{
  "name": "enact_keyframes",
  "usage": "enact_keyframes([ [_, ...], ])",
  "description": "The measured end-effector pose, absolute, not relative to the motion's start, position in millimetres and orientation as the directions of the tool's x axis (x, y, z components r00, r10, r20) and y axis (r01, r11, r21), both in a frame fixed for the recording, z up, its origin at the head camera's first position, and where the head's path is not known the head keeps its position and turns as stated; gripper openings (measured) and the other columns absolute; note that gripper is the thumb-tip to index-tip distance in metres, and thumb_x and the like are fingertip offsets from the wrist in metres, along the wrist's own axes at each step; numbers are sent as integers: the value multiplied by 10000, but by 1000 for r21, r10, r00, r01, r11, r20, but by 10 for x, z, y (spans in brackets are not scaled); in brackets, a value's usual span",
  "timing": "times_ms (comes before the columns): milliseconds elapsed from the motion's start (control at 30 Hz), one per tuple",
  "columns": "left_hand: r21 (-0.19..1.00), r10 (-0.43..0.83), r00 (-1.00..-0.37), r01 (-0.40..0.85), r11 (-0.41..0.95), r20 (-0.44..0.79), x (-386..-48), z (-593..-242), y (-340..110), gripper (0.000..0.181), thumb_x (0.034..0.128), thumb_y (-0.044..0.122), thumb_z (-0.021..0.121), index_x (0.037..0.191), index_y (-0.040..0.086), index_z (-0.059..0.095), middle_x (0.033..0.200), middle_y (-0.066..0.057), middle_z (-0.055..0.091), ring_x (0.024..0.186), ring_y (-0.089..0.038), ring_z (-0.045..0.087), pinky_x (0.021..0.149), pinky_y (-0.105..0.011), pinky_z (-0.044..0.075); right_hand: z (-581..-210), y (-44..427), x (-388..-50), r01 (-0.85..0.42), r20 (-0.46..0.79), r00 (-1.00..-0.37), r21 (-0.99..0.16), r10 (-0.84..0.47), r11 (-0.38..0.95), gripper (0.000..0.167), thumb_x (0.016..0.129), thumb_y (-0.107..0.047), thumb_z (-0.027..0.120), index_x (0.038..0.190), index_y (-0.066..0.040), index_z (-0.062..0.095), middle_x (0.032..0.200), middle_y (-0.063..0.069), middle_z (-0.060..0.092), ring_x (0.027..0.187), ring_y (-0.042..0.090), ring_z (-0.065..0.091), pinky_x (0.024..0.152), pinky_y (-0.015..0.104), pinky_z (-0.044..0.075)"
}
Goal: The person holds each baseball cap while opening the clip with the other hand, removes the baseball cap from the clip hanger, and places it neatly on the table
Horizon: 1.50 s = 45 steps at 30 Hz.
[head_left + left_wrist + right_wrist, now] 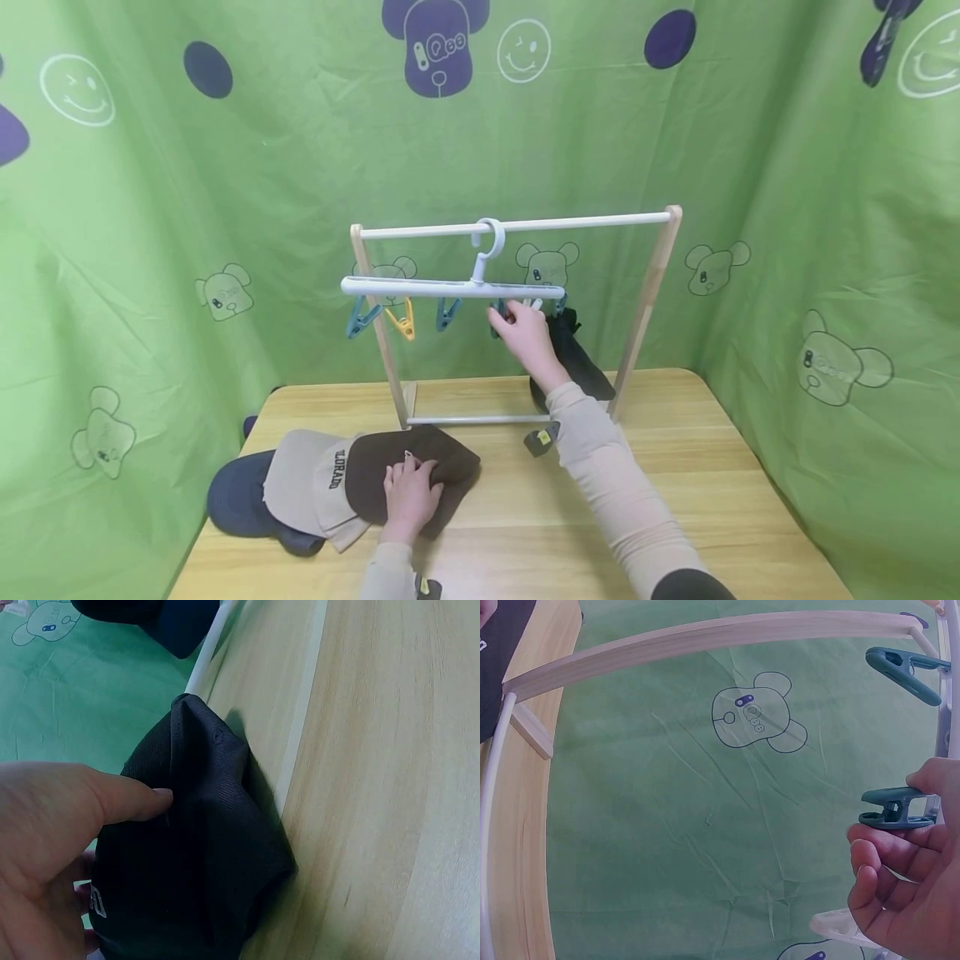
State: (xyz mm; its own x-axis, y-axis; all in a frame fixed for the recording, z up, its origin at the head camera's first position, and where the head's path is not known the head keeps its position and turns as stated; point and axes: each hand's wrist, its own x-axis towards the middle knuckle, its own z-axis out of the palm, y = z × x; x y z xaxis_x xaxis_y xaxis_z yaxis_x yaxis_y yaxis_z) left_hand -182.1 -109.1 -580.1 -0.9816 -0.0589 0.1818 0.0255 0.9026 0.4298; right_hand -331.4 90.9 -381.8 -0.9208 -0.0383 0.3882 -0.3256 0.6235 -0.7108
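Note:
My left hand point(411, 500) holds a dark brown cap point(371, 475) on the table; in the left wrist view its thumb point(139, 799) lies on the cap's dark cloth point(217, 825), with the other fingers partly hidden behind. Up at the white hanger point(420, 288), my right hand point(531, 342) pinches a green clip point(896, 821) between thumb and fingers. The right wrist view shows this clip's tips slightly parted, with no cloth between them. Further left on the hanger are a teal clip point(362, 318), a yellow clip point(405, 323) and a blue-green clip point(447, 314).
A wooden rack point(651, 304) with a white top bar point(585, 222) carries the hanger. Behind my right forearm, a black cap point(581, 367) hangs near the hanger's right end. A beige cap point(296, 483) and a navy cap point(238, 496) overlap at the table's left. Green curtain point(300, 167) surrounds the table.

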Motion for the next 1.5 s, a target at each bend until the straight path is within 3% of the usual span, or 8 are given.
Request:
enact_keyframes([
  [533, 453, -60, -968, 59, 889, 243, -1805, -5795, -1094, 337, 782, 182, 756, 1100, 84, 700, 1026, -142, 619, 1032, -379, 545, 1059, -671, 304, -3824, 923, -3317, -324, 384, -923, -714, -40, 620, 364, 933, -332, 587, 687, -113, 433, 606, 6, 422, 568, 181, 404, 530, 268, 329],
  [1500, 545, -77, -982, 31, 838, 175, -1799, -5679, -1109, 374, 877, 257, 694, 1229, 135, 658, 1175, -156, 652, 1165, -398, 549, 1105, -693, 249, -3838, 911, -3337, -338, 404, -914, -701, -42, 628, 351, 934, -315, 585, 687, -106, 447, 606, 8, 431, 567, 185, 399, 534, 274, 331],
])
